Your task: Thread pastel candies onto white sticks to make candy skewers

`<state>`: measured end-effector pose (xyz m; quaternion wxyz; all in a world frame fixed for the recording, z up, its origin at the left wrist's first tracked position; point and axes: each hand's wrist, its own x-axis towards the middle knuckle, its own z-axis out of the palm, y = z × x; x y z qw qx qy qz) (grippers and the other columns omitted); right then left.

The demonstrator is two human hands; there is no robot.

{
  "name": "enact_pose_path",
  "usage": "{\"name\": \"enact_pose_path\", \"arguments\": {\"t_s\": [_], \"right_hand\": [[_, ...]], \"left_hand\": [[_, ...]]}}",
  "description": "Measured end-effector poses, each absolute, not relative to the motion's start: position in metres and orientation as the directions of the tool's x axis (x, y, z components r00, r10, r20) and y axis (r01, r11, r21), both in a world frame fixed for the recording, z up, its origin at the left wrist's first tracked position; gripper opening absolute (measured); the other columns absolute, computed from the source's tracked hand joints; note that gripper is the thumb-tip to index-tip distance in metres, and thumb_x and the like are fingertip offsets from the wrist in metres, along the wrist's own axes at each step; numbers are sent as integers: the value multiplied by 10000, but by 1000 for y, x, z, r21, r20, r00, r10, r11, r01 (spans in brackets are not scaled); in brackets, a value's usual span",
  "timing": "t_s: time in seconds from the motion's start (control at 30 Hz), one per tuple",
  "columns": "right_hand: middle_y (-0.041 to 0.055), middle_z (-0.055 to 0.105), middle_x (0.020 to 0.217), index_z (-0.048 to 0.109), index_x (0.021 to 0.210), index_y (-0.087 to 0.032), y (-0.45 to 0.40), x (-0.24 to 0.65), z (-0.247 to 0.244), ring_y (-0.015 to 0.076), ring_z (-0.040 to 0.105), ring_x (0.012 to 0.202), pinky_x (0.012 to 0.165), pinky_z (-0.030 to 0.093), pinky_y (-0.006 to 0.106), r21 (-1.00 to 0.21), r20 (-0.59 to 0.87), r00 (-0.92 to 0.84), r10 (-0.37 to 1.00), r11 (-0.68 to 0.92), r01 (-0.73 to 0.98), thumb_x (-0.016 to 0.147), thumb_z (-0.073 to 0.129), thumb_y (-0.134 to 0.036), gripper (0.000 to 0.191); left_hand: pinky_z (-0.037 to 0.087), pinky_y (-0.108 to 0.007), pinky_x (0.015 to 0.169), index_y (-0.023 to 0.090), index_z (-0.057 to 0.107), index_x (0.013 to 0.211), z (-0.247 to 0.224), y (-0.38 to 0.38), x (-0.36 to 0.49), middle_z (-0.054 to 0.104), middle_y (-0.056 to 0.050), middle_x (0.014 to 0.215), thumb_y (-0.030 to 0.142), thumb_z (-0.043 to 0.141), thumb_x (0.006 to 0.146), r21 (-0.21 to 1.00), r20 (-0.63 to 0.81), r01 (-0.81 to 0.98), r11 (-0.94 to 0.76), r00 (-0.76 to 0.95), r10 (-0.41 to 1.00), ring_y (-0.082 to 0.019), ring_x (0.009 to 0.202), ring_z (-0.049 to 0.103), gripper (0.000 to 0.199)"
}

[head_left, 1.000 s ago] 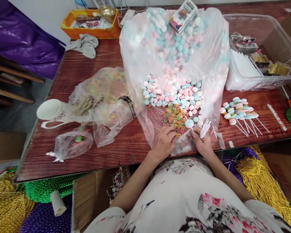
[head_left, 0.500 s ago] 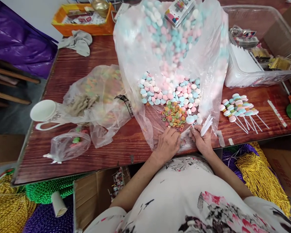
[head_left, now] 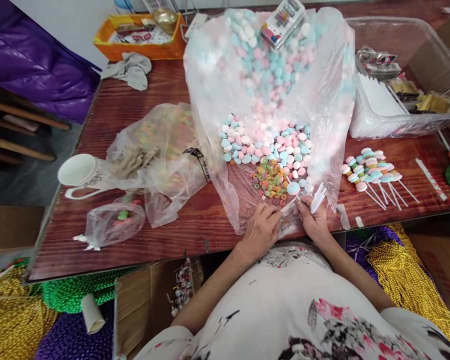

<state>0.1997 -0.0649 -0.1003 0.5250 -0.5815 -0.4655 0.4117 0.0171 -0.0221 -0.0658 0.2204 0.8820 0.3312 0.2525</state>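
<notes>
My right hand (head_left: 314,220) is closed around a bundle of white sticks (head_left: 318,198). Its thumb and fingertips also pinch one stick that carries a pale blue disc-shaped candy (head_left: 293,188). My left hand (head_left: 261,229) lies beside it with curled fingers; its fingertips meet a pale, thin strip or stick, too unclear to name. Just beyond my left hand is a pile of small coloured ring candies (head_left: 270,179). Behind them, pink, blue and white candies (head_left: 287,145) spread out from a large clear plastic bag (head_left: 210,90).
Finished-looking candy skewers (head_left: 375,170) lie to the right, below a clear plastic bin (head_left: 405,127). Leftward are a second plastic bag (head_left: 165,130), a white mug (head_left: 77,170) and a small clear bag (head_left: 112,227). An orange tray (head_left: 138,50) stands at the back left.
The view has shifted slightly, so the table appears a little lower and further right. My left fingers sit slightly further back from the ring candies. My right hand keeps its hold on the sticks.
</notes>
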Motion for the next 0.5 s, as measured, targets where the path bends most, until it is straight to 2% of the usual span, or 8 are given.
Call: {"name": "enact_pose_path", "arguments": {"t_s": [0.07,0.13,0.2,0.23,0.33,0.4,0.5], "right_hand": [[-15,521,680,594,852,-211,-64,199,-99,116,421,565,507,355,249,-994,18,251,968,-9,107,976,506,-450,283],[-15,532,668,616,886,-213,-64,199,-97,127,447,577,520,374,254,-994,28,263,964,-1,110,969,517,-450,270],[-16,537,660,630,912,-216,-65,199,-94,138,475,592,542,397,263,-990,58,263,963,22,137,972,514,-432,253],[-16,539,655,635,918,-217,-66,198,-92,143,487,597,558,410,270,-985,85,254,964,43,166,974,508,-413,240],[-11,576,666,653,951,-221,-72,195,-86,150,516,594,590,438,284,-939,202,133,970,153,308,964,496,-301,176],[-2,626,708,658,1012,-224,-75,190,-81,151,543,594,597,454,283,-885,279,8,960,254,390,930,477,-191,202],[17,685,794,633,1112,-224,-78,185,-73,156,594,628,613,479,278,-814,365,-96,926,367,449,851,430,-71,364]], "left_hand": [[530,-399,839,171,708,956,-66,-24,14,688,-102,954,84,518,869,638,334,416,-648,609,720,-222,922,591,227],[551,-375,817,187,723,953,-64,-22,9,705,-77,924,129,577,870,805,320,324,-497,467,824,-198,883,637,178],[575,-323,719,199,735,954,-58,-17,2,708,-49,909,197,668,843,964,182,142,-226,272,945,-167,791,671,129],[579,-298,661,201,741,945,-55,-13,-1,705,-37,907,230,714,816,996,80,24,-86,194,978,-153,742,679,135],[593,-270,598,200,764,864,-42,-1,-9,693,-16,890,275,818,715,950,-139,-265,163,109,984,-139,678,693,175],[611,-269,629,202,777,812,-37,4,-12,693,-13,900,264,866,649,919,-161,-347,186,99,982,-134,708,696,196],[609,-246,607,217,786,776,-37,5,-14,696,-13,918,265,894,605,916,-113,-381,128,61,992,-117,724,674,208]]}}
